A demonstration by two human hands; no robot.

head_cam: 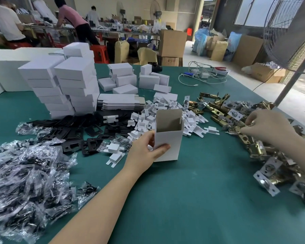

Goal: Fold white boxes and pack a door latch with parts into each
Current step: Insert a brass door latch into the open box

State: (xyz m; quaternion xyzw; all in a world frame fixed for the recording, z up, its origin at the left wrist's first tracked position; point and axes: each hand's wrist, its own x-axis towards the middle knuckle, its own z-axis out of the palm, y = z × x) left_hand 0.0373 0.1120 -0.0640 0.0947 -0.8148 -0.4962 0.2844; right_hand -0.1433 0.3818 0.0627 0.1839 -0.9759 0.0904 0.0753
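An open white box [169,138] stands upright on the green table [192,191], its top flaps raised and its inside showing brown. My left hand [146,150] grips the box's left side, thumb across the front face. To the right, my right hand [268,127] reaches into a heap of brass door latches [253,147] and pinches one latch [236,129] at its end. Small white card inserts [167,110] lie piled behind the box. Black strike plates [77,136] are spread out to the left of it.
Stacks of closed white boxes [65,85] rise at the back left, with flat unfolded boxes [120,101] beside them. Clear bags of screws [25,182] fill the near left. White cables [202,74] lie at the far edge. A fan stand [289,81] rises at the right. People work at far tables.
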